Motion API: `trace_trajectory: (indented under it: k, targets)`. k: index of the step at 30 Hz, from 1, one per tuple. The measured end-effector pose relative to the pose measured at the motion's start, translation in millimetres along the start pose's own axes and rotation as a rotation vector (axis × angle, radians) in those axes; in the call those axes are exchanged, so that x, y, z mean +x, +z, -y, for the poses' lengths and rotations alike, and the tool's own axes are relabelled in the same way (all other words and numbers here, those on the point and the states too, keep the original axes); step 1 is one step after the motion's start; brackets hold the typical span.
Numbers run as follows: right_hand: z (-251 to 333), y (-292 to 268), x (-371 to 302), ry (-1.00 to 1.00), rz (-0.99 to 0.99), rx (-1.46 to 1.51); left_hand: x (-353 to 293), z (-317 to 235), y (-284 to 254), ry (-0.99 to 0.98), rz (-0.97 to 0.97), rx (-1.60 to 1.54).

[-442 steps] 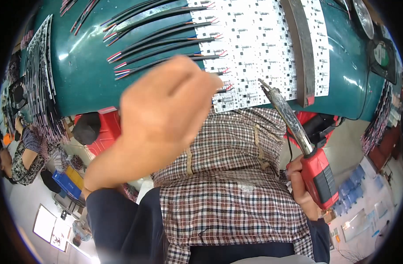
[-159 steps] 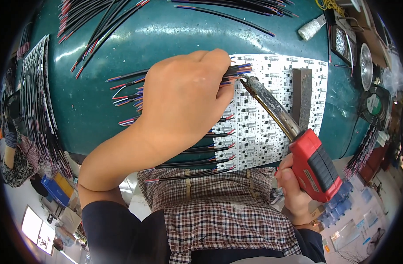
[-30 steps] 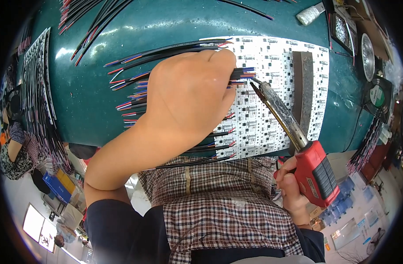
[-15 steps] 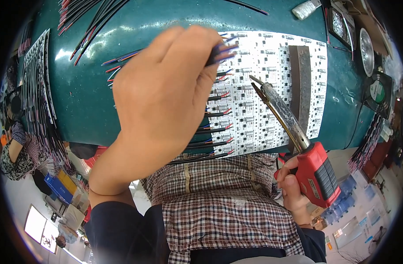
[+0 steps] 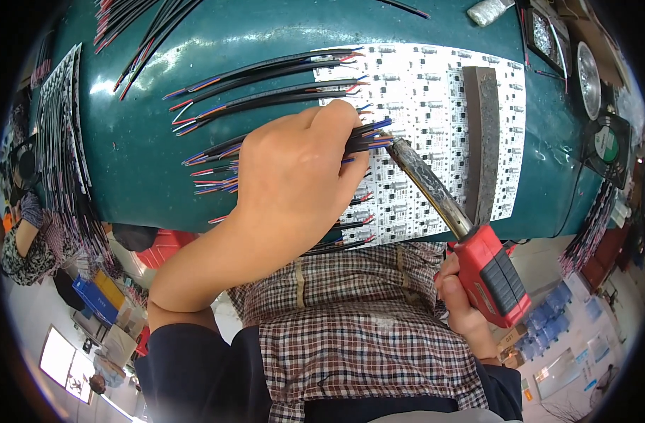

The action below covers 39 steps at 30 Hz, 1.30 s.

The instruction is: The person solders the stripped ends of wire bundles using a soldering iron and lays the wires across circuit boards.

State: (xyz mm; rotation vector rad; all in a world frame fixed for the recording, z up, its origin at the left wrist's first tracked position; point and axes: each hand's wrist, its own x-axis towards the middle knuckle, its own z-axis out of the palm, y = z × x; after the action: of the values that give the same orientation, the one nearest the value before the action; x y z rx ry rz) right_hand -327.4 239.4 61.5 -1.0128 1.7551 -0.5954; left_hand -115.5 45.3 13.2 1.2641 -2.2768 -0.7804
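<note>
My left hand (image 5: 294,173) is closed round a bundle of black cables (image 5: 368,139) with stripped blue and brown ends pointing right over the white circuit board panel (image 5: 441,65). In my right hand (image 5: 464,307) is a red soldering gun (image 5: 491,275) with a black ribbed grip. Its dark tip reaches up to the left and meets or nearly meets the held wire ends; exact contact is hard to make out. More black cables (image 5: 266,68) lie with their right ends along the panel's left edge. My left hand hides part of that row.
A dark flat bar (image 5: 481,141) lies across the panel. Loose cables (image 5: 160,42) rest at the far left of the green table (image 5: 146,169), beside a cable-covered panel (image 5: 54,127). At right are a small fan (image 5: 605,144), a metal bowl (image 5: 587,81) and a tray (image 5: 544,39).
My left hand has come nearer to me with the wire bundle, uncovering cables behind it. The soldering gun has shifted left, bringing its tip to the wire ends.
</note>
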Motion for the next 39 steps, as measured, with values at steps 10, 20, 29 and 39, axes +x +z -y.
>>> trace_trajectory:
  k: [10,20,29,39]
  targets:
    - [-1,2,7,-0.059,-0.003,-0.032,1,1,2,0.029,-0.009,0.010]
    - [4,-5,2,0.027,0.035,-0.038,3,0,0,0.029,-0.004,0.032]
    - [1,-1,2,-0.007,0.016,-0.018,9,2,-6,-0.010,0.048,-0.011]
    - [-5,0,6,-0.130,0.052,-0.094,9,1,-2,0.039,0.032,0.028]
